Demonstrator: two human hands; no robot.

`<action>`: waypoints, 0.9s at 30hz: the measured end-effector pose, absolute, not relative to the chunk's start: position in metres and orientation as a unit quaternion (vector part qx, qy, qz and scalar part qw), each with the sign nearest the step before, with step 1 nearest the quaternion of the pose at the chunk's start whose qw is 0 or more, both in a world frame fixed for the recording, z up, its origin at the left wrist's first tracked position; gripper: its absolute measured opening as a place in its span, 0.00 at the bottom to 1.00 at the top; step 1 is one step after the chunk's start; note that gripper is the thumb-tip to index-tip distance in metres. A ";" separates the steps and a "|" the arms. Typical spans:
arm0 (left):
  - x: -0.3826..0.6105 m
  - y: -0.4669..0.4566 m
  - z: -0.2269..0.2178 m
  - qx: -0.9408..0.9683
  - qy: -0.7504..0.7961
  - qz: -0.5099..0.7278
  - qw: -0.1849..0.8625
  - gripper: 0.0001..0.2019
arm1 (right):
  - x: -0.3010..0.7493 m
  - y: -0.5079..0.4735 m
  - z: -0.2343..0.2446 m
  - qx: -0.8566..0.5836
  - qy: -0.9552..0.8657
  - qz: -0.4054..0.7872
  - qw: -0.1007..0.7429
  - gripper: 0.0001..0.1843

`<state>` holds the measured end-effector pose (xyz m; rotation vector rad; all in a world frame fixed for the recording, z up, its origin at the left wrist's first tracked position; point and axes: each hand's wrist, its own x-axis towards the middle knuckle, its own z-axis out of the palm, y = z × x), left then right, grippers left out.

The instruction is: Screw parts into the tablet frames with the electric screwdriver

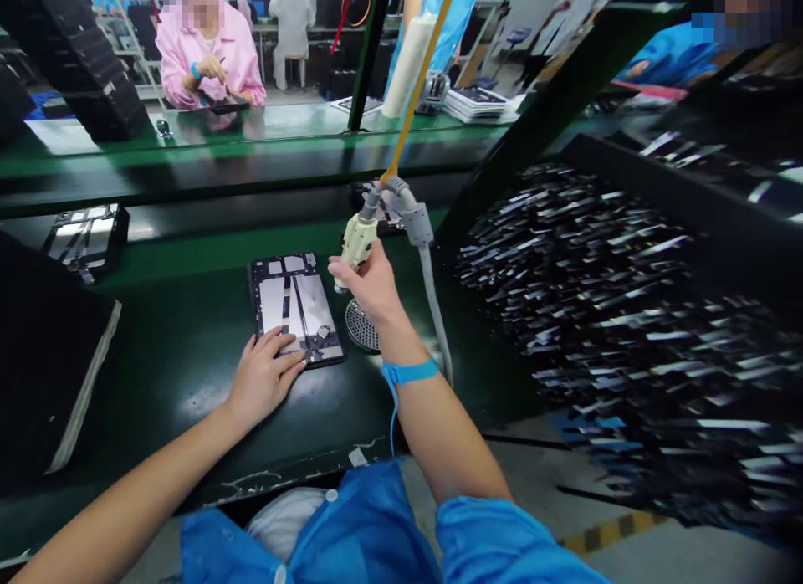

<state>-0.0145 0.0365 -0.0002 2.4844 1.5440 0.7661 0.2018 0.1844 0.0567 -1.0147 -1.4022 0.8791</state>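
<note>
An opened tablet (271, 295) lies flat on the green bench, its inner plates, flat cables and small boards showing. My left hand (267, 375) rests on its lower left part, fingers stretched out. In my right hand (373, 287) is a cream electric screwdriver (359, 239), gripped round its body and held upright to the right of the tablet. Its tip points down and stays apart from the tablet. Just below it, partly covered by my right hand, a round perforated screw tray (360, 326) sits on the bench.
A yellow cord (417, 99) and grey cable (432, 295) run to the screwdriver. At right, a large rack (583, 274) holds many dark panels. Another opened tablet (84, 237) lies far left, behind a black box (43, 358). Across the bench sits a person in pink (210, 53).
</note>
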 end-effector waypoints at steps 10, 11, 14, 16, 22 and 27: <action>-0.015 0.044 -0.012 0.817 0.500 0.281 0.058 0.10 | 0.206 0.179 0.049 -0.452 -0.537 0.295 0.648 0.12; -0.015 0.044 -0.011 0.818 0.500 0.279 0.059 0.10 | 0.207 0.178 0.046 -0.454 -0.534 0.286 0.653 0.14; -0.015 0.043 -0.008 0.821 0.496 0.275 0.064 0.11 | 0.206 0.177 0.040 -0.460 -0.527 0.279 0.658 0.17; -0.016 0.043 -0.007 0.823 0.492 0.277 0.066 0.11 | 0.205 0.177 0.038 -0.461 -0.523 0.285 0.657 0.17; -0.016 0.043 -0.007 0.823 0.488 0.282 0.065 0.10 | 0.203 0.179 0.034 -0.464 -0.520 0.289 0.657 0.16; -0.016 0.042 -0.007 0.824 0.487 0.282 0.063 0.10 | 0.204 0.181 0.028 -0.457 -0.521 0.278 0.665 0.16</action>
